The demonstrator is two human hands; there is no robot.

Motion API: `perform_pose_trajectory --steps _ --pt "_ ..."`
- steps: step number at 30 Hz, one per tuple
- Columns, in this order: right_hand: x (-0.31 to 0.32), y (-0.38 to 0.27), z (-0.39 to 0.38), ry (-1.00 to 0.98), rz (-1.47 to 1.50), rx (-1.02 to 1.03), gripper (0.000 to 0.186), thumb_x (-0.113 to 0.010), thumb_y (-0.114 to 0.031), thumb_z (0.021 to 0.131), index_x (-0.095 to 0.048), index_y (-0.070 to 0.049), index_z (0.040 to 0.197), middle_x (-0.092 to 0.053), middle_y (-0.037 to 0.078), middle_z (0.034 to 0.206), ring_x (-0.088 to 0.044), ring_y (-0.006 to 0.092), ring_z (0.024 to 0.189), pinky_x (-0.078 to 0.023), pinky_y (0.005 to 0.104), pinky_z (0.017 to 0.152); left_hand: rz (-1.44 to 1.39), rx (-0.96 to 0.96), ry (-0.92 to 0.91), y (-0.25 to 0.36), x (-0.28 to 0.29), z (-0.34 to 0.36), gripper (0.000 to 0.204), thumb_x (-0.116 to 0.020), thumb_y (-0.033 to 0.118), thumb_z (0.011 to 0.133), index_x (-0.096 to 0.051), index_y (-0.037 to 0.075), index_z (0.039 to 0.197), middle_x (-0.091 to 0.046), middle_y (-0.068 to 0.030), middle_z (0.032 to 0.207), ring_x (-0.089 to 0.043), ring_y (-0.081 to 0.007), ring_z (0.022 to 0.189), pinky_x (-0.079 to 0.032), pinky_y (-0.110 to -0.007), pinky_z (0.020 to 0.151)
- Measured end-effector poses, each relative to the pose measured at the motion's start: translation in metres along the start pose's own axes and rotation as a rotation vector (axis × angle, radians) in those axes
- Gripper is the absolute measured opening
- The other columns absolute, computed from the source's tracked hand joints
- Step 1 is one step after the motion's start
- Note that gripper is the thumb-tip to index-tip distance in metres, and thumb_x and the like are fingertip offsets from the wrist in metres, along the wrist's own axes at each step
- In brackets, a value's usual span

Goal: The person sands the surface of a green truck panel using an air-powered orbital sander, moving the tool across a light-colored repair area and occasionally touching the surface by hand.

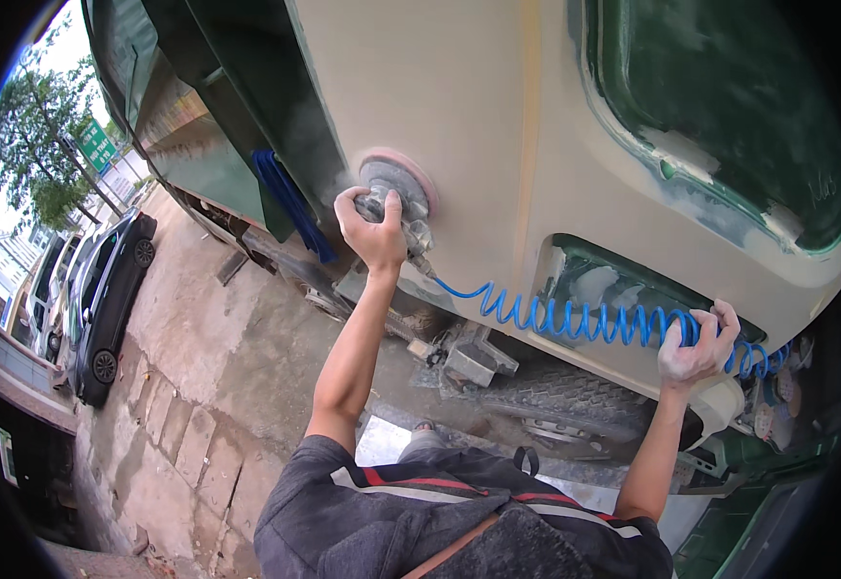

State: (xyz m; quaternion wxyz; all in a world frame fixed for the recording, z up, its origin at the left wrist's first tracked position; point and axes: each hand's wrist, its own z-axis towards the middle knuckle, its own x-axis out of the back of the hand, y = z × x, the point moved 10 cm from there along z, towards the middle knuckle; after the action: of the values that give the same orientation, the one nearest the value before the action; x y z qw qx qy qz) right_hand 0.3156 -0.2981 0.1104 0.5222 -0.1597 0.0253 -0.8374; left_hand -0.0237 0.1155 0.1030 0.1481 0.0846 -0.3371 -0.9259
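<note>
My left hand [374, 236] is wrapped round a dusty pneumatic disc sander [409, 183]. The sander's round pink-edged pad lies against the beige panel [440, 87] of a truck cab, near the panel's left edge. From its tail a blue coiled air hose [563, 318] stretches to the right across the lower cab. My right hand [696, 353] is closed round the coils near their right end, its fingers whitened with dust. Beyond that hand the hose droops beside the cab's corner.
A masked window [729, 106] and a dark green recess [604, 275] break up the panel. Below are a metal bracket [478, 357] and a tyre [575, 396]. Blue cloth [290, 203] hangs at left. Parked cars [107, 299] stand beyond the concrete ground [189, 386].
</note>
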Motion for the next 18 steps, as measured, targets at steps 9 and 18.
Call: perform_pose_trajectory --steps 9,18 --pt "-0.008 0.004 0.007 -0.094 0.038 -0.097 0.016 -0.072 -0.007 0.075 -0.066 -0.001 0.088 -0.062 0.018 0.108 -0.063 0.037 0.099 -0.053 0.0443 0.087 0.143 -0.289 0.108 0.211 -0.024 0.257 0.041 -0.073 0.029 0.074 -0.069 0.0 0.103 -0.074 -0.0184 0.094 -0.071 -0.0294 0.092 -0.052 -0.038 0.084" --pt "-0.003 0.004 0.004 -0.066 0.005 -0.016 0.021 -0.07 -0.005 0.067 -0.068 -0.003 0.088 -0.062 0.017 0.109 -0.064 0.0363 0.098 -0.053 0.0443 0.086 0.008 -0.198 0.017 0.079 -0.019 0.083 0.037 -0.079 0.024 0.076 -0.061 0.002 0.1 -0.061 -0.0157 0.097 -0.06 -0.0333 0.092 -0.048 -0.043 0.088"
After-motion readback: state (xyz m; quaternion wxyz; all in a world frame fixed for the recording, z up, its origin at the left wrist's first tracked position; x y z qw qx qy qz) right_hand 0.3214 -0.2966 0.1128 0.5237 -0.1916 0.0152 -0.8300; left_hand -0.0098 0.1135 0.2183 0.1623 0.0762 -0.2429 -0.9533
